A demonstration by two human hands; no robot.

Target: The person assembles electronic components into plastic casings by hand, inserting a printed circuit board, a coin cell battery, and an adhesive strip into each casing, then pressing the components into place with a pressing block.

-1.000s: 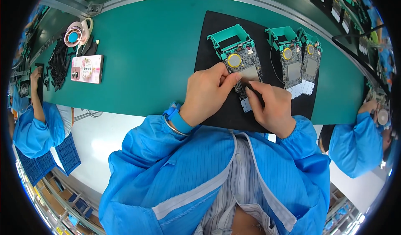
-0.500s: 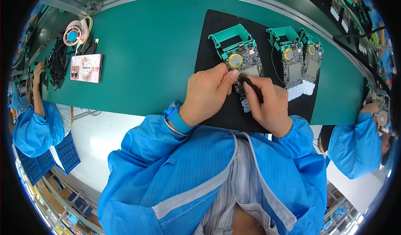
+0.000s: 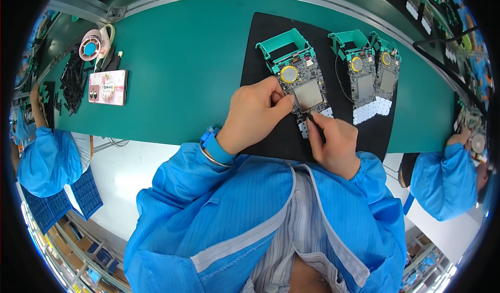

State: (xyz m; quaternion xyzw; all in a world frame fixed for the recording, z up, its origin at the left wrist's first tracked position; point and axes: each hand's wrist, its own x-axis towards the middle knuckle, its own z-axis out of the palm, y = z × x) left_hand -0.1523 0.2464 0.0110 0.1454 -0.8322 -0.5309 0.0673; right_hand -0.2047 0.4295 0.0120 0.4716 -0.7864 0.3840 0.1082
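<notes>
Grip of the right hand (image 3: 336, 144): pinched almost closed on a small dark piece (image 3: 311, 118), kind not distinguishable. Left hand (image 3: 252, 113): thumb and forefinger at the circuit board's (image 3: 308, 93) left edge; whether pinching, cannot tell. Board lies on the black mat (image 3: 278, 150), at 11 o'clock from the right hand, 2 from the left; long axis 11 to 5. Both hands adjoin it, right at the lower end. Green frame (image 3: 292, 58) at its upper end. Two similar boards (image 3: 365, 86) at 3 o'clock; phone (image 3: 108, 87) on the counter (image 3: 182, 74) at 9.
</notes>
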